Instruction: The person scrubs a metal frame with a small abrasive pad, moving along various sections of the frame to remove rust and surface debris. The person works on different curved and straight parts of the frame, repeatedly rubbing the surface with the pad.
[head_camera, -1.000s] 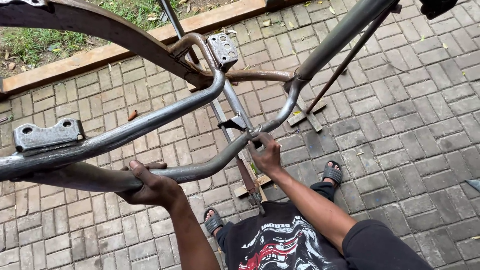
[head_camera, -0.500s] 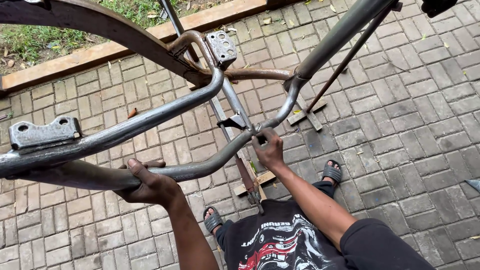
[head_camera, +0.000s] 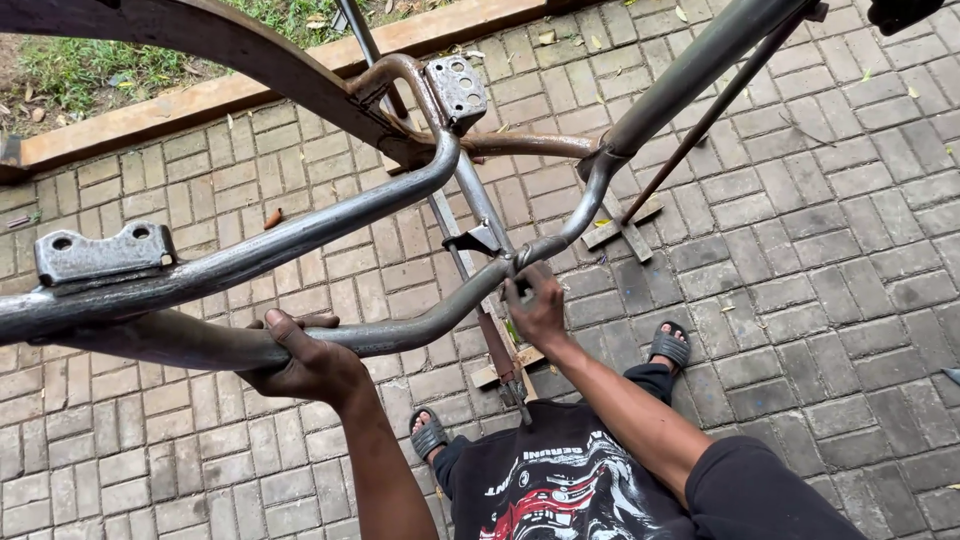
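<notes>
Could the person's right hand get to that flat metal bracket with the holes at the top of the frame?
Probably yes: the right hand grips the lower tube, and open space lies between it and the bracket.

- One bare steel tubular frame (head_camera: 330, 230), made of bent grey pipes welded together.
- Two flat grey metal mounting plates with bolt holes: one at the left (head_camera: 100, 252), one at the top centre (head_camera: 458, 90).
- Two bare hands on the pipes: the left hand (head_camera: 305, 360) and the right hand (head_camera: 540, 310).
- Two dark open sandals: one (head_camera: 428, 435), the other (head_camera: 668, 348).
- One wooden cross-shaped base (head_camera: 622, 225) under a thin rod.
- One long wooden border plank (head_camera: 250, 90) along the grass.
</notes>
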